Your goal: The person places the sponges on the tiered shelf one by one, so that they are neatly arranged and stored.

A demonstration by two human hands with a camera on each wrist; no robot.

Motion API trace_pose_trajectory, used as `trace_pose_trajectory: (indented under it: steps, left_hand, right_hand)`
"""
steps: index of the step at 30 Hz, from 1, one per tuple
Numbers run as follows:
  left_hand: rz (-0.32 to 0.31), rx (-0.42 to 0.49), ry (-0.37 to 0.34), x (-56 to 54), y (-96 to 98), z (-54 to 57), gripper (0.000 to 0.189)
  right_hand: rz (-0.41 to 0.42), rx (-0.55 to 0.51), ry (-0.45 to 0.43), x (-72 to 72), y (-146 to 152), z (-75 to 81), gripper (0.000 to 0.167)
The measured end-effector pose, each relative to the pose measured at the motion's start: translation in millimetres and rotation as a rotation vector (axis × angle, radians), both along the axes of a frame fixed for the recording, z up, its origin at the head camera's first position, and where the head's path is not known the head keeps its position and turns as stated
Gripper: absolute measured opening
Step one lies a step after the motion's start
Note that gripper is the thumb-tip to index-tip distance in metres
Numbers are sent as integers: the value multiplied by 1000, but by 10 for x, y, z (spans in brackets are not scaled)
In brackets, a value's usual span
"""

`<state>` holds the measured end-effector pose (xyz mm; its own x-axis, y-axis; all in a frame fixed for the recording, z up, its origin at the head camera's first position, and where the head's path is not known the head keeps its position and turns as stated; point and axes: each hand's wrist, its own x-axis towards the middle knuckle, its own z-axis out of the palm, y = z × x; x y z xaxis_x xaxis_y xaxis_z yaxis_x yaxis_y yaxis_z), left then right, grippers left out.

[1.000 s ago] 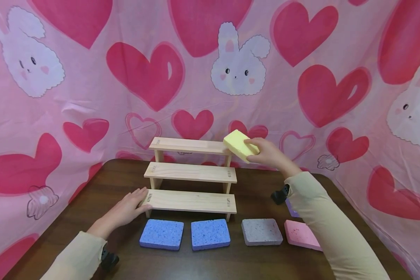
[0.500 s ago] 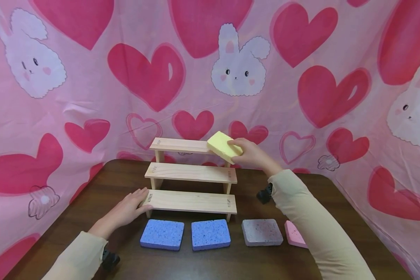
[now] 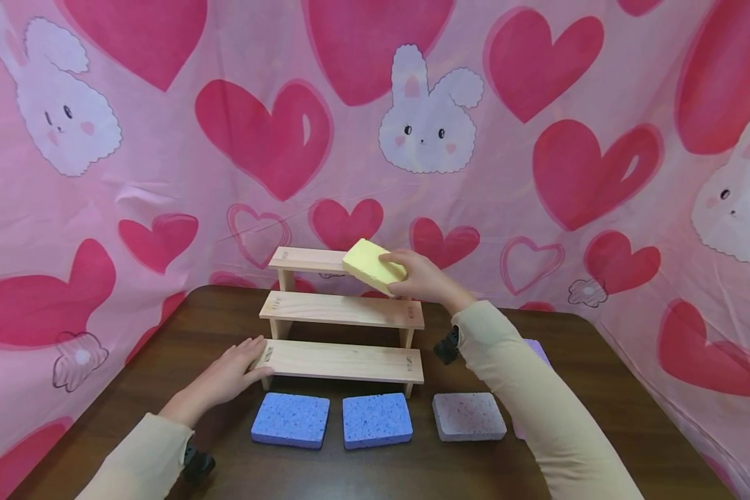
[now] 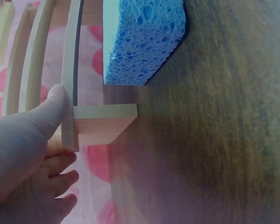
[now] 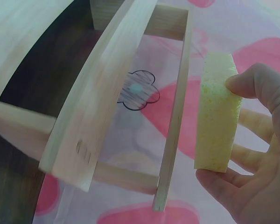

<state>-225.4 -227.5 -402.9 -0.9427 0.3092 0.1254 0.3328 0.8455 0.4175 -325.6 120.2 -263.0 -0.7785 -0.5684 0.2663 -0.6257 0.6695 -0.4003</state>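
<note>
Right hand point(image 3: 421, 278) grips yellow sponge point(image 3: 370, 265) near top step point(image 3: 309, 260) of wooden stand point(image 3: 344, 310), left hand point(image 3: 225, 375) holds bottom step point(image 3: 344, 360), two blue sponges point(image 3: 290, 419) in front.

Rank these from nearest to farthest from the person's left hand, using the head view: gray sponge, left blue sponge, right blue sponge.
From the left hand:
1. Left blue sponge, just to its right and toward the viewer.
2. Right blue sponge, mid-row, farther right.
3. Gray sponge, farthest right of the three.
</note>
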Motion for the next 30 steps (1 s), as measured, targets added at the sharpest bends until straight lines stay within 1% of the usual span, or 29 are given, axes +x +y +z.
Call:
trace_pose_trajectory:
  steps: [7,14,21,25,30]
  left_hand:
    - [-1,4,-6,0,-5,7,75]
    - [-1,2,-10,-2,-9,0,75]
    - [-1,5,2,-2,-8,-6,74]
    - [-1,4,1,3,1,-3,74]
    - [1,8,-12,25,20,33,74]
  right_hand:
    - [9,-36,-30,-65,-143,-27,58]
    - [16,-32,-10,-130,-269,-56,56]
    - [50,-74,-9,-177,-374,-83,53]
    - [40,-87,-40,-205,-441,-104,54]
    - [29,-126,-100,-243,-504,-145,54]
